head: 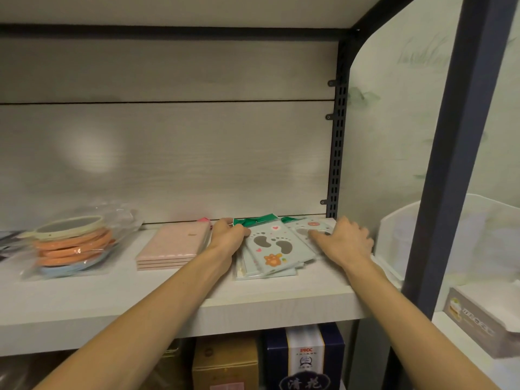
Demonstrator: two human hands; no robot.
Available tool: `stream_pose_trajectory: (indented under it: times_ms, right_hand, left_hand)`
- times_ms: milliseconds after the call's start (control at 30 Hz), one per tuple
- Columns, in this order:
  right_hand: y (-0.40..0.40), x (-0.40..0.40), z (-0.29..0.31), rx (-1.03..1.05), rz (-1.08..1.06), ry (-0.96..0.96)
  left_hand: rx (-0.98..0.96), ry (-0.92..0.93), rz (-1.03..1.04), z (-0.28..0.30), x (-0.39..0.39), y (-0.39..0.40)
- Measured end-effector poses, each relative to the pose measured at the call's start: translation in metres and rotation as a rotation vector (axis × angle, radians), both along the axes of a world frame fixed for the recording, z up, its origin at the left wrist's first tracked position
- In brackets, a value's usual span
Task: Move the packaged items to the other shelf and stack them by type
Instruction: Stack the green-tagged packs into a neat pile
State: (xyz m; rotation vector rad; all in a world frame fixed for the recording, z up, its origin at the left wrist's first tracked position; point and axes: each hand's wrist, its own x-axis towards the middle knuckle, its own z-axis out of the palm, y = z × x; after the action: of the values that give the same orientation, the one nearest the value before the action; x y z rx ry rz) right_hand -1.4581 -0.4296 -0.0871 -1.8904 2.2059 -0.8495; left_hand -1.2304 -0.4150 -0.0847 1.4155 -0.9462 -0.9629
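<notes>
Head view of a pale wood-grain shelf [174,302]. Both forearms are reaching over its front edge toward a loose stack of pale blue packets [271,250] printed with grey footprints and an orange paw, lying on the right part of the shelf. The left hand [227,235] is curling its fingers around the upper left edge of the stack, near the green header cards; how firmly it is gripping cannot be told. The right hand [344,240] is lying palm down, fingers spread flat, pressing on another blue packet [308,229] at the stack's upper right. Just left of the left hand, a squared pile of pink packets [173,246] is resting apart from the blue ones. Farther left, bagged orange and blue rings [71,244] are sitting in a heap. Boxes [304,358] are showing on the level below.
</notes>
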Motion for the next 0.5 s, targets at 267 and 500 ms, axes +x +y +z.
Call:
stream_pose_trajectory:
  times_ms: [267, 500]
  right_hand:
    - [0.0, 0.0016, -0.0018, -0.025, 0.002, -0.119]
    - [0.0016, -0.0047, 0.0055, -0.382, 0.047, -0.61]
  left_hand:
    - [-0.074, -0.166, 0.054, -0.0014, -0.0022, 0.0034]
    - [-0.084, -0.249, 0.059, -0.0004, -0.0021, 0.0074]
